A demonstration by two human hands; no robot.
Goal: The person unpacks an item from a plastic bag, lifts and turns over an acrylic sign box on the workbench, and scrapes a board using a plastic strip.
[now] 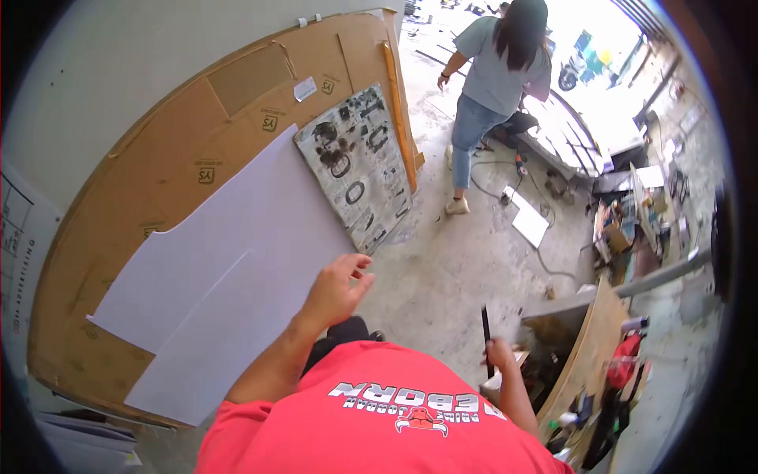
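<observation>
My left hand [339, 291] hangs in front of my body with its fingers loosely bent and apart, holding nothing. Nearest to it are a large white sheet [229, 253] and the lower edge of a stained board with cut-out letters [355, 170]. Low on the right, my right hand [499, 355] is closed around a thin black stick [485, 328], which points upward. What kind of tool or part the stick is, I cannot make out. My hand hides some of it.
Big cardboard sheets [178, 130] lean against the left wall behind the white sheet. Another person [497, 87] stands ahead with their back to me. A white panel [529, 225] and cables lie on the concrete floor. Cluttered shelving [632, 229] and a wooden board [584, 355] line the right side.
</observation>
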